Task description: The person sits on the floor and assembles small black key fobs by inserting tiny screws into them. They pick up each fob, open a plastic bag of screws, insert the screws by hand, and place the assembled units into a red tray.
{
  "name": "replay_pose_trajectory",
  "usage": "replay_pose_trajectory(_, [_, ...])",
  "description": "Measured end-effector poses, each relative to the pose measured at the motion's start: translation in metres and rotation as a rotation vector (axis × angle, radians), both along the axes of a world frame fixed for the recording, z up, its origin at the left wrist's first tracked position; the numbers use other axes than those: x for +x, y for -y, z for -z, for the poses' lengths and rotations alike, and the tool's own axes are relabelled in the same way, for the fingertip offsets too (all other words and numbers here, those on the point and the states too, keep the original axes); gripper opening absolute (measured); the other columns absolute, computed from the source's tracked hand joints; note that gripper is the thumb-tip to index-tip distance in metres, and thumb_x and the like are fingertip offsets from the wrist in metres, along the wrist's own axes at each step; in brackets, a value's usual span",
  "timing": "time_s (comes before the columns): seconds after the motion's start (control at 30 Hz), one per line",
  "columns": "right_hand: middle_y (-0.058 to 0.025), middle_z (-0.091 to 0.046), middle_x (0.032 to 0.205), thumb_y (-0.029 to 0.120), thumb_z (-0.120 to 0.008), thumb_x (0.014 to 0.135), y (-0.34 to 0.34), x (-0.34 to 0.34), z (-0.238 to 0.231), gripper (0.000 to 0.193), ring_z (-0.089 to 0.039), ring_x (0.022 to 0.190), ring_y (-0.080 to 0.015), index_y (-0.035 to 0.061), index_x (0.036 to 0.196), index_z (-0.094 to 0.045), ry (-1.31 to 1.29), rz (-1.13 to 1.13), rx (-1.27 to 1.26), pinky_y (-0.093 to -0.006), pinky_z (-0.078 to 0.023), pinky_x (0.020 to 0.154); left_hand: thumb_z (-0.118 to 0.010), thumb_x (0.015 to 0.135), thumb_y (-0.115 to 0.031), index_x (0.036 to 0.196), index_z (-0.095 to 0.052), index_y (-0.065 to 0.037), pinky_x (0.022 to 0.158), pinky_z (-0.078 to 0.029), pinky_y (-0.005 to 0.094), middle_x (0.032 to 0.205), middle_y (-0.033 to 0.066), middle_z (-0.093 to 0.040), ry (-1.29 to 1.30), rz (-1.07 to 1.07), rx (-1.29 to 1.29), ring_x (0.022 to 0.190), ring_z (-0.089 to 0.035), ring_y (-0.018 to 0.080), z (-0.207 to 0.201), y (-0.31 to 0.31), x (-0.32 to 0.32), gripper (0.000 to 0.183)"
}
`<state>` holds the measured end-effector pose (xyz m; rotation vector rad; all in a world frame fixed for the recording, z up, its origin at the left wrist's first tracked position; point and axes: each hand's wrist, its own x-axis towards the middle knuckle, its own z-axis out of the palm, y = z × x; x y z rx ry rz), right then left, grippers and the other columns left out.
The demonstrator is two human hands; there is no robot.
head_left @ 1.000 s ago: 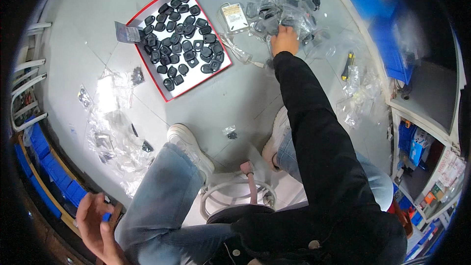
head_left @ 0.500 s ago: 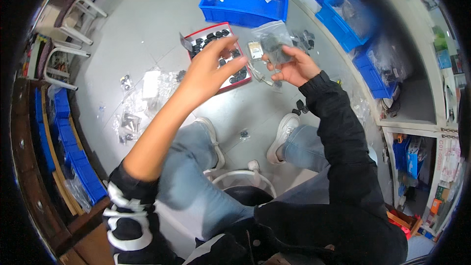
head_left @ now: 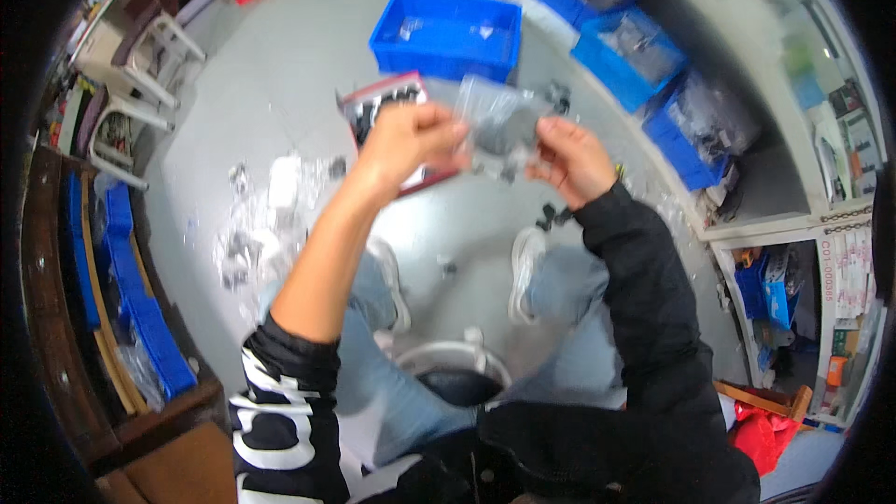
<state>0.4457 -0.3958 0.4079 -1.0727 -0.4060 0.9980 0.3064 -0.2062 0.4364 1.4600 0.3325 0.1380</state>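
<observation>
- Apparently the right hand [head_left: 577, 154] pinches the right side of a clear, flat plastic bag with a dark mass inside [head_left: 502, 117], thumb uppermost; blur hides the exact contact.
- Bare-wristed, the left hand [head_left: 411, 145] has its fingers bent toward the bag's opposite edge; whether they grasp it or stop just short, I cannot tell.
- Held between both hands, above the floor and in front of the body, the bag is likely kept there so that it stays in sight and within reach of either thumb.
- Beneath the left hand, partly covered by it, lies a shallow white box with a red rim [head_left: 431, 181], holding small black pieces; its low wall probably stops them scattering.
- Beyond it stands a deep rectangular blue plastic bin [head_left: 446, 61].
- Underneath, the smooth grey floor [head_left: 280, 121] carries crumpled transparent plastic [head_left: 247, 252] to the left.
- White-legged stools [head_left: 149, 70] stand farther left; blue plastic tubs [head_left: 686, 145] line the right.
</observation>
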Motion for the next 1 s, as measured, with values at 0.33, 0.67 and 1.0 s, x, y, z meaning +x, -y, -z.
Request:
replay_pose_trajectory(0.33, [-0.0031,-0.059,0.082,0.018,-0.056,0.083,-0.024,-0.016,0.015,0.018,-0.055,0.071,-0.0104,0.0026,0.092,-0.055,0.336,0.064,-0.247,-0.0257,-0.047,0.06,-0.061,0.078,-0.008,0.086,-0.06,0.003,0.062,-0.054,0.0271,0.078,0.0068,-0.06,-0.147,-0.045,-0.219,0.069,-0.06,0.0146,0.032,0.002,0.014,0.014])
replay_pose_trajectory(0.67, [-0.0079,-0.061,0.069,0.017,-0.055,0.083,-0.048,-0.036,0.006,0.022,-0.059,0.059,-0.0117,-0.0039,0.078,-0.06,0.526,-0.086,-0.361,-0.0245,-0.05,0.055,-0.061,0.073,-0.012,0.072,-0.058,0.003,0.048,-0.051,0.0272,0.067,0.0098,-0.061,-0.091,0.042,0.209,0.06,-0.06,0.0146,0.044,0.011,0.008,0.015])
replay_pose_trajectory(1.0, [-0.0051,-0.058,0.072,0.019,-0.052,0.087,-0.045,-0.015,-0.002,0.02,-0.058,0.062,-0.012,-0.0007,0.084,-0.056,0.303,-0.42,-0.302,-0.0255,-0.051,0.059,-0.065,0.077,-0.016,0.071,-0.056,-0.002,0.059,-0.05,0.0259,0.07,0.002,-0.056,-0.056,0.207,-0.202,0.066,-0.056,0.011,0.031,0.001,-0.008,0.018])
